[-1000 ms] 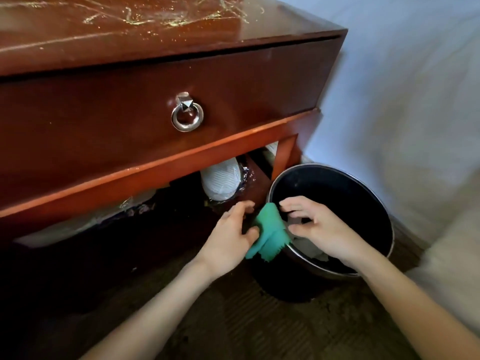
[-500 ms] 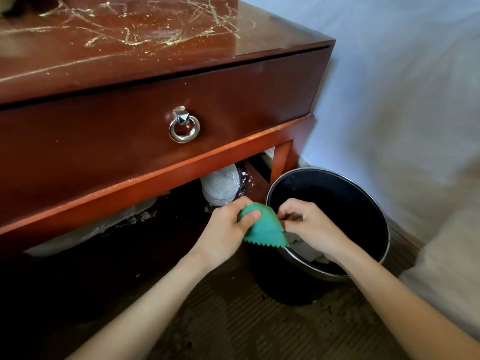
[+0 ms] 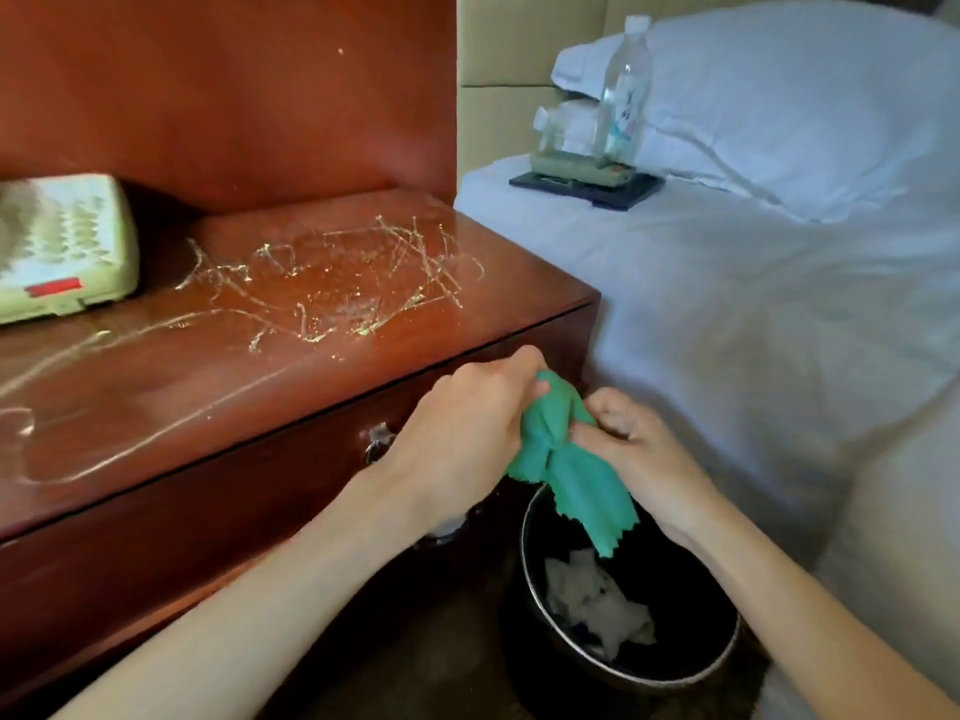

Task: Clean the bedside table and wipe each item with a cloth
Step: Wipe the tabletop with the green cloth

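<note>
A pale phone (image 3: 57, 246) sat at the left rear of the bedside table (image 3: 218, 407), its top streaked with glittery residue (image 3: 332, 283). Left hand (image 3: 457, 433) and right hand (image 3: 634, 449) both gripped the green cloth (image 3: 566, 465), bunched between them above the black bin (image 3: 623, 667) holding crumpled paper. A bottle (image 3: 623, 96) stood on the bed (image 3: 727, 304) at right.

One green cloth (image 3: 563, 467), two hands, one bedside surface (image 3: 270, 366) with one drawer ring (image 3: 376, 445), one telephone (image 3: 60, 246), one black bin (image 3: 623, 662), one clear bottle (image 3: 623, 93), one dark tray (image 3: 587, 187), two pillows.
</note>
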